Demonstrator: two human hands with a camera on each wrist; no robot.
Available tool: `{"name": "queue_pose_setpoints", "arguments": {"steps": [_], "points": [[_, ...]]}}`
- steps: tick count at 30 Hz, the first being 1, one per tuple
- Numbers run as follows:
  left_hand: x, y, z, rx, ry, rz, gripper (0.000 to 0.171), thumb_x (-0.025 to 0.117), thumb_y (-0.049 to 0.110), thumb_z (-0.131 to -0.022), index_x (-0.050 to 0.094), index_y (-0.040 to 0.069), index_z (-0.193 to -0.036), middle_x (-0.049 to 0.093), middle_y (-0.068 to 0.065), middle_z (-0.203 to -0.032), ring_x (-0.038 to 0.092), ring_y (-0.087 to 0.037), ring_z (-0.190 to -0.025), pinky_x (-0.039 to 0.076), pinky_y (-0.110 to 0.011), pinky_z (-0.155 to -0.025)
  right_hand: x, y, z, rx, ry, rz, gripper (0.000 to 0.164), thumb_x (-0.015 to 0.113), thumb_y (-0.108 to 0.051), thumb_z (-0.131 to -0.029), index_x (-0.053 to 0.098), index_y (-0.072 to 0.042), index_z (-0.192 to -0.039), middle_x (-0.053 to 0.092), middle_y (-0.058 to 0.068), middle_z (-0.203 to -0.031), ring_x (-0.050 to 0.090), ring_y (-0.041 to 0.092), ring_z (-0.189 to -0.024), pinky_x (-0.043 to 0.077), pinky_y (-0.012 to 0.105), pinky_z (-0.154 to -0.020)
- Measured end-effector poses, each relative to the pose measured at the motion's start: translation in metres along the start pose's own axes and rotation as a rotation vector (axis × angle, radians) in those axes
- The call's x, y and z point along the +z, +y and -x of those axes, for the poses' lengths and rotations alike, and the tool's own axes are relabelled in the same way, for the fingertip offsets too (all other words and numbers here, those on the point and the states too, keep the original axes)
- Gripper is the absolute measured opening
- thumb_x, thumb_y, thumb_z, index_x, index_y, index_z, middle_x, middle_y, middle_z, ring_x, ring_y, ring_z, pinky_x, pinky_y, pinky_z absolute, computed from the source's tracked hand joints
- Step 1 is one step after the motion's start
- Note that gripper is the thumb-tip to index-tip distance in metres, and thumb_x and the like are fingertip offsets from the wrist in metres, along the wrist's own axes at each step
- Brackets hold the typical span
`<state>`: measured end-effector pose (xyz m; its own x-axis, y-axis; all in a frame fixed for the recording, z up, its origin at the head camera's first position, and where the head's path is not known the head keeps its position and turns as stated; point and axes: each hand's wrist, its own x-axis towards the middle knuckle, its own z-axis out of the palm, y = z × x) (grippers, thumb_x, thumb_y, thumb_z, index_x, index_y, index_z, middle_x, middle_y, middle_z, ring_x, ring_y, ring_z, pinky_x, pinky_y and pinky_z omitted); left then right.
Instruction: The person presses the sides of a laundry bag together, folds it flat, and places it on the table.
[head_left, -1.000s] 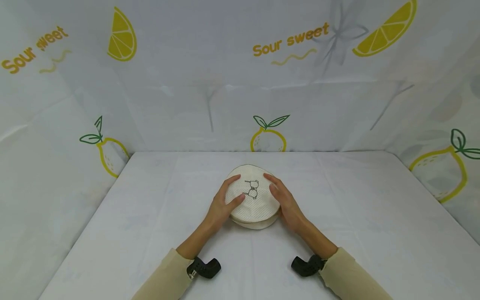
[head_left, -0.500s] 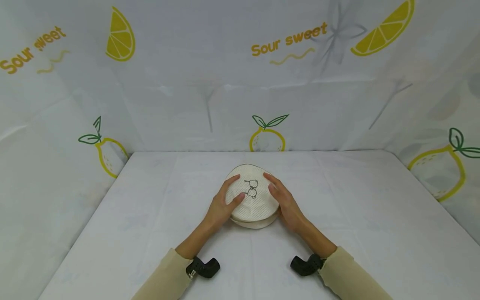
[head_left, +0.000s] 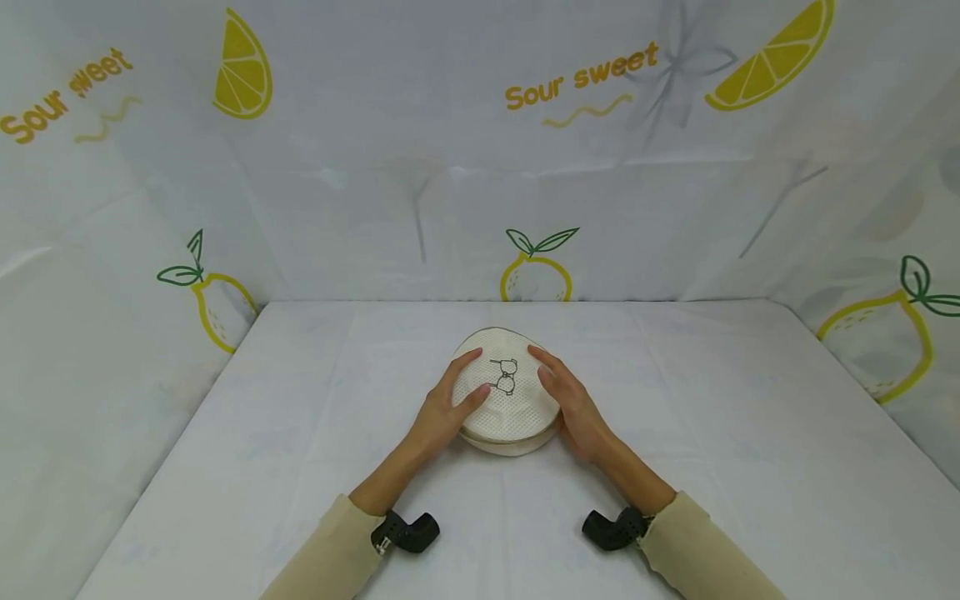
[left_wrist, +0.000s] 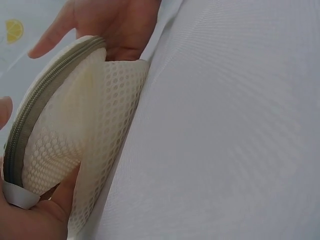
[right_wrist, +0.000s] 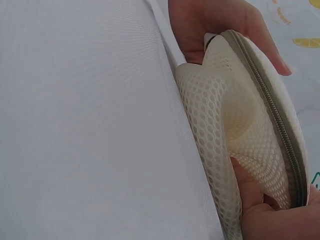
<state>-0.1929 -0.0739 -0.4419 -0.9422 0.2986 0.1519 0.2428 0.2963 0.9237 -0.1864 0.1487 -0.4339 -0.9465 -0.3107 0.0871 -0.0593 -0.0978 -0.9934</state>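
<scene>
A round cream mesh laundry bag [head_left: 517,417] sits on the white table, a line drawing printed on its top. On its left side my left hand [head_left: 441,414] grips the edge, with thumb and forefinger over the top. Opposite, my right hand [head_left: 581,417] holds the right edge in a similar way. In the left wrist view, a greenish-grey zipper [left_wrist: 30,107] runs along the bag's rim, and a pale tab [left_wrist: 20,195] lies by the left hand. Fingers of each hand tuck into the soft folded mesh [right_wrist: 205,110] below the rim. The bag's inside is mostly hidden.
The white-covered table [head_left: 300,500] spreads around both hands. Behind it and at the sides hang white curtains [head_left: 337,225] printed with lemons and lettering. Black wrist cameras [head_left: 412,533] stick out from both wrists beside beige sleeves [head_left: 326,554].
</scene>
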Motion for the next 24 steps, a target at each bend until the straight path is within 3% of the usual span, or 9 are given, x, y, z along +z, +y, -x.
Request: {"name": "queue_pose_setpoints", "arguments": {"steps": [6, 14, 24], "points": [[0.0004, -0.0002, 0.0004, -0.006, -0.005, -0.014, 0.059, 0.056, 0.047, -0.094, 0.031, 0.042, -0.146, 0.027, 0.005, -0.154, 0.024, -0.026, -0.14, 0.02, -0.057, -0.108, -0.0008, -0.0006, -0.0007, 0.009, -0.022, -0.029, 0.053, 0.037, -0.035, -0.104, 0.026, -0.016, -0.152, 0.008, 0.0, -0.158, 0.008, 0.022, -0.143, 0.014, 0.047, -0.112], [-0.0004, -0.0014, 0.0002, -0.01, -0.028, -0.01, 0.059, 0.056, 0.048, -0.094, 0.031, 0.041, -0.147, 0.024, 0.005, -0.155, 0.021, -0.027, -0.141, 0.018, -0.057, -0.109, -0.0024, -0.0015, -0.0008, 0.062, -0.056, -0.12, 0.054, 0.034, -0.038, -0.104, 0.023, -0.018, -0.153, 0.008, -0.002, -0.158, 0.021, 0.03, -0.139, 0.041, 0.031, -0.097], [-0.0024, -0.0039, -0.002, -0.021, -0.057, -0.013, 0.064, 0.061, 0.047, -0.091, 0.029, 0.043, -0.147, 0.024, 0.008, -0.155, 0.019, -0.024, -0.142, 0.016, -0.056, -0.11, -0.0036, -0.0029, -0.0001, 0.073, -0.09, -0.106, 0.052, 0.033, -0.036, -0.104, 0.021, -0.022, -0.153, 0.01, 0.001, -0.158, 0.024, 0.031, -0.137, 0.04, 0.033, -0.097]]}}
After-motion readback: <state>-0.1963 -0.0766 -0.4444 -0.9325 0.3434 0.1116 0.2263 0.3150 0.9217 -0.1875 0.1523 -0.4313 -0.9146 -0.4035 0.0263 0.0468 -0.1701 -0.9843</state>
